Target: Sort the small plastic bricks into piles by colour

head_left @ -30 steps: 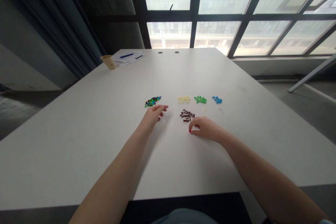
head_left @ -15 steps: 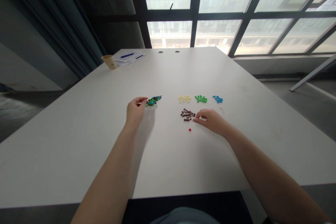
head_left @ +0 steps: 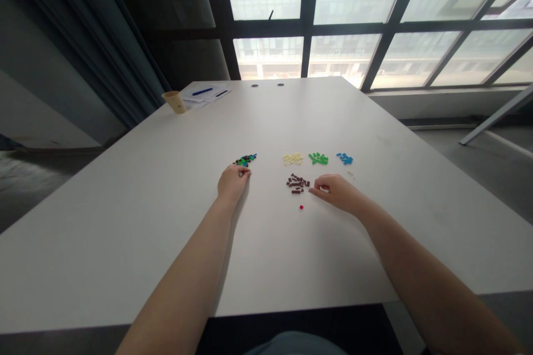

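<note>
My left hand (head_left: pixel 234 181) is at the near edge of a mixed pile (head_left: pixel 245 160) of green, blue and brown pieces, its fingertips pinched; anything between them is too small to make out. My right hand (head_left: pixel 333 189) rests on the table just right of the brown pieces (head_left: pixel 296 183), thumb and fingers curled close together, their contents hidden. Behind the brown group lie cream pieces (head_left: pixel 292 159), green pieces (head_left: pixel 318 158) and blue pieces (head_left: pixel 345 158) in a row. A single red piece (head_left: pixel 301 207) sits nearer to me.
On the white table (head_left: pixel 166 188), a tan cup (head_left: pixel 175 102) stands at the far left beside papers (head_left: pixel 200 96) with a blue pen (head_left: pixel 202 91) on them. A few pale pieces (head_left: pixel 351 174) lie near the blue group. Windows rise beyond the far edge.
My left hand has moved right and nearer to me, from the left side of the mixed pile to its near edge. My right hand has barely shifted.
</note>
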The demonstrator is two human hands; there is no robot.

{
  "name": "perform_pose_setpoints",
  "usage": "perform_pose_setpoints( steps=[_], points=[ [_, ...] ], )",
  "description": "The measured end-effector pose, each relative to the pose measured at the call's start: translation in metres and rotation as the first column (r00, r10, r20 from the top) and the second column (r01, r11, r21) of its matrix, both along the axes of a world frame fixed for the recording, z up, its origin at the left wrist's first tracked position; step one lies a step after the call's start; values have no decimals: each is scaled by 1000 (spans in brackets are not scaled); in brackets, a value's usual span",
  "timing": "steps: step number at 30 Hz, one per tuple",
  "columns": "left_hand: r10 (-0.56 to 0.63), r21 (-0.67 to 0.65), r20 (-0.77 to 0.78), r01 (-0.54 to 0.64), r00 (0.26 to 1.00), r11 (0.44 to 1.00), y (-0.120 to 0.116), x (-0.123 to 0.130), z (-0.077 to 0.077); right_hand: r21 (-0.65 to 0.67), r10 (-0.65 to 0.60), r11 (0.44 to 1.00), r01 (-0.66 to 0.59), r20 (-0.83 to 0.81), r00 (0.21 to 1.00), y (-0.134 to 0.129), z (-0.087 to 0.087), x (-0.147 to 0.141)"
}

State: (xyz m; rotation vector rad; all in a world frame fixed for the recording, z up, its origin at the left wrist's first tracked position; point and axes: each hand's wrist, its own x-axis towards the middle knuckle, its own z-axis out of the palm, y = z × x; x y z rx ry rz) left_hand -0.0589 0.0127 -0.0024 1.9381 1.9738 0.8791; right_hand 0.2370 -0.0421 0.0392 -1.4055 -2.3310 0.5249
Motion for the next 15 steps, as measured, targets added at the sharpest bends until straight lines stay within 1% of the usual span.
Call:
perform_pose_setpoints(
  steps=[2,4,6,7,8,9,10,11,13,14,15],
  points=[
    [0,18,60,-2,998,1000,1,1,1,1,3,1000,-3,5,1000,-1,1,0],
    [9,34,162,-14,987,999,0,4,3,6,2,1000,-2,7,1000,-1,1,0],
    [15,15,309,-21,951,1000,-4,11,8,7,5,1000,-5,7,1000,-1,0,0],
    [18,-15,403,-12,915,1000,-7,16,12,4,9,1000,-9,9,1000,-2,0,-1],
    [14,-58,501,17,865,998,-12,22,17,0,13,1000,-13,14,1000,-2,0,-2],
    [17,-107,602,60,798,992,-18,29,23,-5,18,1000,-18,21,1000,-3,0,-3],
    [15,-150,703,128,711,980,-25,36,29,-14,25,1000,-24,30,999,-4,-1,-5],
    [1,-173,789,220,614,960,-32,43,35,-24,35,999,-34,37,999,-4,-1,-7],
    [-19,-166,897,378,441,911,-46,56,46,-48,56,997,-54,41,998,-5,-1,-11],
    [-29,-144,925,422,378,895,-51,61,50,-60,64,996,-61,39,997,-6,-1,-12],
    [-38,-123,943,449,331,885,-56,65,53,-68,67,996,-65,37,997,-6,-1,-13]
  ],
)
